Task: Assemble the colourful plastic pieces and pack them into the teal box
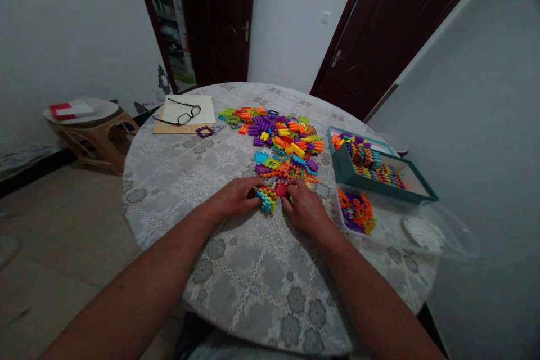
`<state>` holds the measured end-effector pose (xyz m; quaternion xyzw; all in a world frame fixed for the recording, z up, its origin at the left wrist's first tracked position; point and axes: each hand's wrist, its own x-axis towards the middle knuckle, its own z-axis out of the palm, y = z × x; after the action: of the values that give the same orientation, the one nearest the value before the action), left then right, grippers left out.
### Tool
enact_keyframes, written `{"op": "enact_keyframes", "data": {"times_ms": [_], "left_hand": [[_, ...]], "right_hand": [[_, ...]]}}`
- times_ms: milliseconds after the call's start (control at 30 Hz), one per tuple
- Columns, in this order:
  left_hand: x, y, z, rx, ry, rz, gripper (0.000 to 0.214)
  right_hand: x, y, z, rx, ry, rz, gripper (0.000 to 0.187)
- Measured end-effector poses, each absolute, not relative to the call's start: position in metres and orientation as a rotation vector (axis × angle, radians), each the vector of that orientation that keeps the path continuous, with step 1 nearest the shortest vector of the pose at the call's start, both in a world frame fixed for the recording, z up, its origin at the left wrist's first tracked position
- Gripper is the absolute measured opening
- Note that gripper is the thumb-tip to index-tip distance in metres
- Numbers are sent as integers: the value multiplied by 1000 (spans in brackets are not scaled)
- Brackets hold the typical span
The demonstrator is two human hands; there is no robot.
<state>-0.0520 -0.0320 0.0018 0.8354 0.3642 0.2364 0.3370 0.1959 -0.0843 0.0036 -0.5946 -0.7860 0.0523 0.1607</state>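
Note:
My left hand (237, 196) and my right hand (304, 207) rest on a round table (236, 270) with a grey flowered cloth. Between them sits a small multicoloured block assembly (267, 199), blue, yellow and red. Both hands have fingers curled onto it, the left from the left side, the right from the right beside a red piece (280, 188). Just beyond lies a spread pile of loose plastic blocks (280, 138) in orange, purple, yellow and green.
A teal box (350, 174) with built block pieces stands at the right. A clear tub (439, 242) in front of it holds orange and purple pieces. Glasses (185, 115) lie on a notepad at the far left. A stool (95, 132) stands beside the table; two dark doors behind.

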Motion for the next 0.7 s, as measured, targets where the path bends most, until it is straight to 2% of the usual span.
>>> {"op": "enact_keyframes", "data": {"times_ms": [167,400,700], "left_hand": [[-50,-32,-3,2241,908,618,31],[-51,-31,-6,2197,871,680,49],[-50,-30,-9,2265,933,776,42]], "right_hand": [[196,-82,2,-1537,-2090,166,6],[189,-86,5,-1448,-1884,559,13],[178,-89,3,-1398,-1904,605,20]]}}
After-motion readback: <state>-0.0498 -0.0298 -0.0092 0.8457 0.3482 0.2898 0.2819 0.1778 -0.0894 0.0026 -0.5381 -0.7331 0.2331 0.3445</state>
